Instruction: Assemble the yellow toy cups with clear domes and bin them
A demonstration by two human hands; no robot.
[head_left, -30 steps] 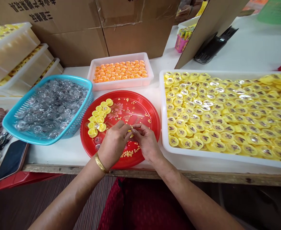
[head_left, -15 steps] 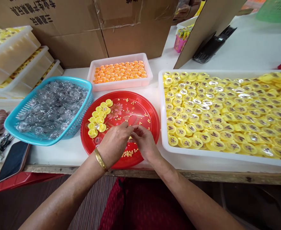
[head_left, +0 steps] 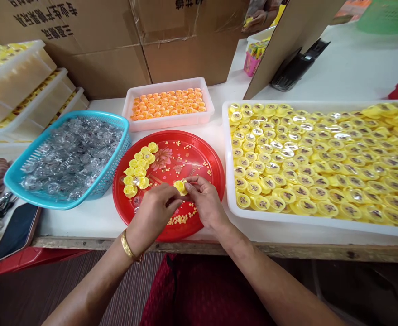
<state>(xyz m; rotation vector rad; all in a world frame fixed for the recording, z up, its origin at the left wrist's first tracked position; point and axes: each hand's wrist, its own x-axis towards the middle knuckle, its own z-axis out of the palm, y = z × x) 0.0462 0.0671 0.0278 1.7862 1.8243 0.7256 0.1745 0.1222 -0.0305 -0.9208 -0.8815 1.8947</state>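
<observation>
Over the red tray (head_left: 199, 149), my right hand (head_left: 205, 201) pinches a small round yellow plastic cup (head_left: 180, 187) between thumb and fingers. My left hand (head_left: 154, 213), with a gold bracelet at the wrist, is just left of that cup. Its fingers are curled in close together, and whatever they may hold is hidden. A cluster of similar yellow cups (head_left: 139, 167) lies on the tray's left side. Small pale yellow pellets (head_left: 183, 218) are gathered near the tray's front, with more scattered toward its back and right.
To the left stands a blue basket (head_left: 17, 174) of clear plastic pieces, with a phone (head_left: 15, 233) beside it. A white bin (head_left: 231, 181) of yellow capped pieces fills the right side. Behind the tray sits a box (head_left: 171, 122) of orange pieces, before cardboard (head_left: 192, 59).
My left hand has drawn back left and down, apart from my right fingers. The yellow cup, hidden before, now shows in my right hand. The view has shifted slightly.
</observation>
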